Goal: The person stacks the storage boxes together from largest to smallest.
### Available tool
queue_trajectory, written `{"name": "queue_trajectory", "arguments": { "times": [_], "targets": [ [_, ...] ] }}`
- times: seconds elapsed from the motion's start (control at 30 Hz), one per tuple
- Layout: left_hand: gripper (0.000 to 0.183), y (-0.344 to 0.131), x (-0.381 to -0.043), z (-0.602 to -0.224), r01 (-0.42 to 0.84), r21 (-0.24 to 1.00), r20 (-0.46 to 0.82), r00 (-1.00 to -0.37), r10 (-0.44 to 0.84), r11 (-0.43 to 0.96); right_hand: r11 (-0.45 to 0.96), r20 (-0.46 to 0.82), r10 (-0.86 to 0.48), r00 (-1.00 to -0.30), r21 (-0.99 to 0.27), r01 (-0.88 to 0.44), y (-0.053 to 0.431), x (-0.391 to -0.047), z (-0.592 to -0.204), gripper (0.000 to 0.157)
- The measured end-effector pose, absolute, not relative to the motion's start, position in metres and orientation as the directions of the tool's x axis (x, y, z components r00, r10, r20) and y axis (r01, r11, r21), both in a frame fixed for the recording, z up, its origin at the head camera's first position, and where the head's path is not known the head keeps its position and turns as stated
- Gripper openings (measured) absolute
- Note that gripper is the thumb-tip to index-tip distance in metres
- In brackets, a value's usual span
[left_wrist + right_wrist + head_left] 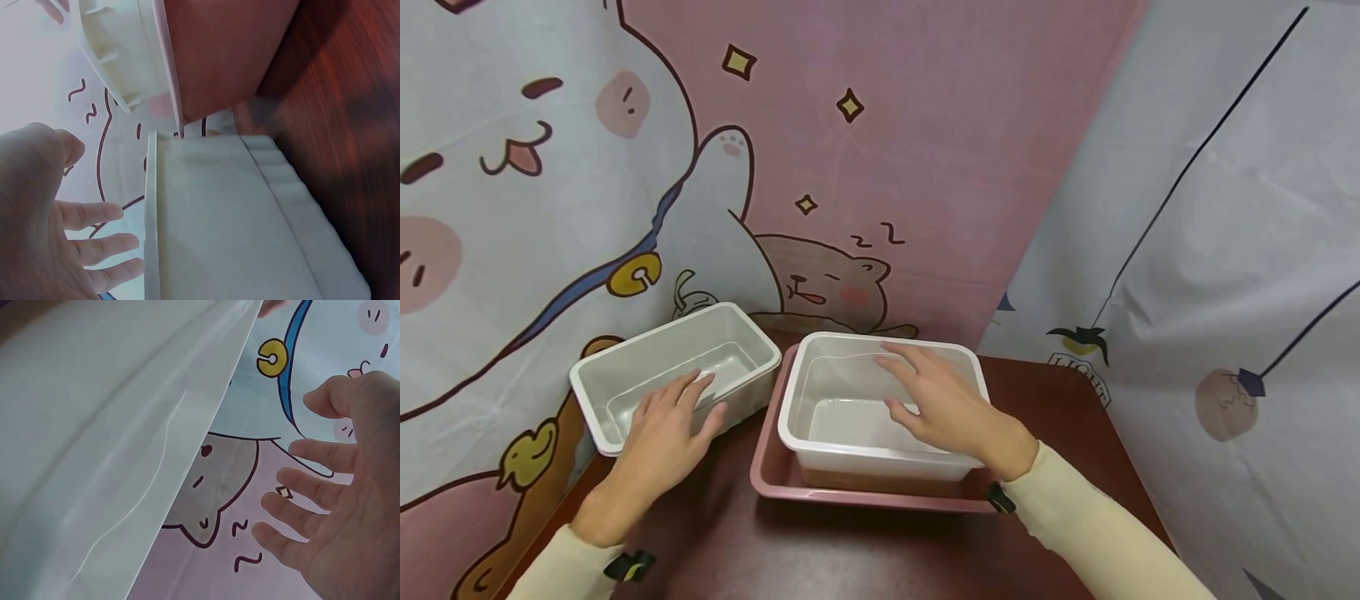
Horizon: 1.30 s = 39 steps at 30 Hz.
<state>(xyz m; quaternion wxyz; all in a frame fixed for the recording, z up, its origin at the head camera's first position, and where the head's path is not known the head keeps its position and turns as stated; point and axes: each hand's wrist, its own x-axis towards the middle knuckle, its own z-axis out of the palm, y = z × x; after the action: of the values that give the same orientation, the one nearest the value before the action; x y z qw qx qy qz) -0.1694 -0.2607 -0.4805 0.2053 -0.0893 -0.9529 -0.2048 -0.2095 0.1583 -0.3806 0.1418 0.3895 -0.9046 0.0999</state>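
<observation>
Neither hand grips anything: left hand (664, 429) hovers flat, fingers straight, over the near rim of the loose white bin (676, 373), and right hand (942, 402) is spread over the second white bin (880, 402), already nested in the pink tray (769, 479). So one's seated, the loose one isn't, I'd say.

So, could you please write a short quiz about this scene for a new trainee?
1. True or false: the right-hand white tub sits inside the pink tray.
2. Which hand is over the left white tub? A) left hand B) right hand C) neither
3. Fill in: the fingers of both hands are ____, not curled round a rim.

Key
1. True.
2. A; the right hand is over the other tub.
3. Straight; neither hand grips anything.
</observation>
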Motion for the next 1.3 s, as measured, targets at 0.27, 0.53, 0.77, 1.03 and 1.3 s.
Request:
{"name": "queue_trajectory", "arguments": {
  "times": [0.27,0.53,0.77,1.03,1.3],
  "targets": [
    [0.061,-0.274,-0.167,-0.479,0.208,0.373,0.411,-0.911,0.039,0.904,0.661,0.300,-0.703,-0.645,-0.059,-0.748,0.141,-0.222,-0.379,0.064],
    [0.060,-0.288,-0.166,-0.478,0.165,0.411,0.410,-0.912,-0.020,0.897,0.640,0.283,-0.718,-0.636,-0.089,-0.763,0.123,-0.237,-0.378,0.063],
    [0.058,-0.299,-0.162,-0.479,0.111,0.426,0.399,-0.914,-0.076,0.898,0.629,0.249,-0.728,-0.639,-0.129,-0.766,0.107,-0.250,-0.375,0.059],
    [0.056,-0.311,-0.162,-0.478,0.081,0.424,0.398,-0.911,-0.105,0.902,0.630,0.223,-0.727,-0.650,-0.161,-0.760,0.091,-0.262,-0.371,0.057],
    [0.054,-0.322,-0.159,-0.479,0.071,0.431,0.434,-0.890,-0.137,0.899,0.646,0.176,-0.720,-0.671,-0.180,-0.741,0.074,-0.276,-0.368,0.060]
  ]
}}
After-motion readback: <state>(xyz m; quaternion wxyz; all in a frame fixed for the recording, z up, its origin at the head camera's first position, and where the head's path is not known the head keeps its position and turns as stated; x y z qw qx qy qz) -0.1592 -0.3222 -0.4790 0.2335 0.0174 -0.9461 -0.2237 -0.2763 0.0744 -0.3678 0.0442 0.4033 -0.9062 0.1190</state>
